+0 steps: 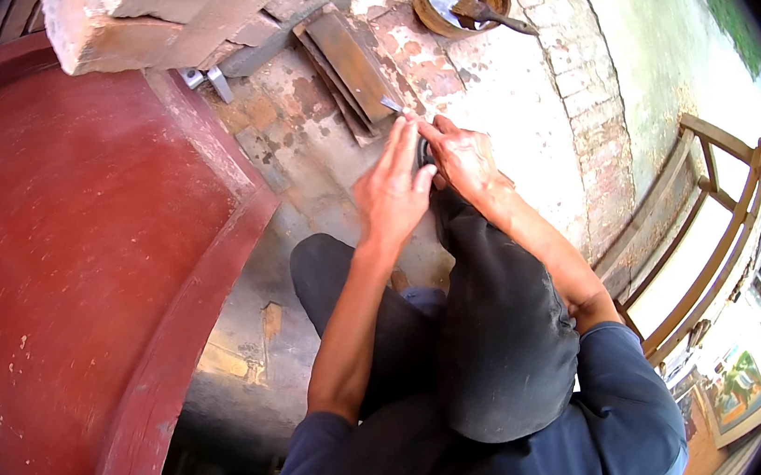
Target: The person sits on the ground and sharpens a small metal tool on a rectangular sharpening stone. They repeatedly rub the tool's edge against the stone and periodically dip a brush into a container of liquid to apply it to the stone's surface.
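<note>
Brick paving (420, 54) is bordered at left by a red panel (71, 230). Just beyond the fingertips, a small metal blade (392, 105) is pointed over a brown slab (354, 58). It is gripped by the curled right hand (464, 160); the left hand (393, 183) is laid beside it, fingers straight, thumb apart. Farther off, a brush (495, 15) is rested in a bowl (421, 9).

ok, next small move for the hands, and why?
Probably settle the small metal tip flat on the brown block: the left hand and right hand meet just behind it, and it appears over the block's near end. Contact is unclear from here.
</note>
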Demonstrator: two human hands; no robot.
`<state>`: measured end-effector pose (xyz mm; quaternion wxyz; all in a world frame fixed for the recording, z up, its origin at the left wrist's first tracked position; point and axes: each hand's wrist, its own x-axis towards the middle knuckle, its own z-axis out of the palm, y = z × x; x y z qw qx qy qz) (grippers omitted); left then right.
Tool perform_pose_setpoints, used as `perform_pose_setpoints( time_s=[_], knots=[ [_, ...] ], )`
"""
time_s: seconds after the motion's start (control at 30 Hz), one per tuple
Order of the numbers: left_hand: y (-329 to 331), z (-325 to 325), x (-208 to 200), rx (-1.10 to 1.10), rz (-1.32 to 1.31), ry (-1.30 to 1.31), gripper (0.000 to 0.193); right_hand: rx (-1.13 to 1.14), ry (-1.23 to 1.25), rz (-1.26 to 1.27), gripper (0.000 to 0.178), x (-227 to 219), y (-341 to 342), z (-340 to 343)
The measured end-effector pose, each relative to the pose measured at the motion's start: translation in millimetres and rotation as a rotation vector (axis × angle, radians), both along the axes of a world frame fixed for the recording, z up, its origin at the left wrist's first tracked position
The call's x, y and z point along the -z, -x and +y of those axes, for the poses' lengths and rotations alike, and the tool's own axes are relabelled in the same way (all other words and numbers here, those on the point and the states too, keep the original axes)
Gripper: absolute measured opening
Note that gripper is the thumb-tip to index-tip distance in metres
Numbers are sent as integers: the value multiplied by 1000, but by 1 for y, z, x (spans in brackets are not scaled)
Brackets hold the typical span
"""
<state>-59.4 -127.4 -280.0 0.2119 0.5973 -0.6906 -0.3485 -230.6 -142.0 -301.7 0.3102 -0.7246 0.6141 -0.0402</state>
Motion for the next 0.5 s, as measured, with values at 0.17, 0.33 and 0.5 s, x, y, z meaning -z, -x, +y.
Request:
perform_pose_setpoints(
  time_s=[0.17, 0.33, 0.5],
  knots=[
    [-30, -38, -133, -226, 180, 319, 40, 0, 58, 84, 75, -2, 3, -1],
    [-85, -36, -267, 142, 279, 606, 31, -64, -12, 107, 86, -8, -15, -19],
    [-38, -4, -313, -140, 409, 336, 28, -28, 3, 118, 87, 10, 14, 2]
  ],
)
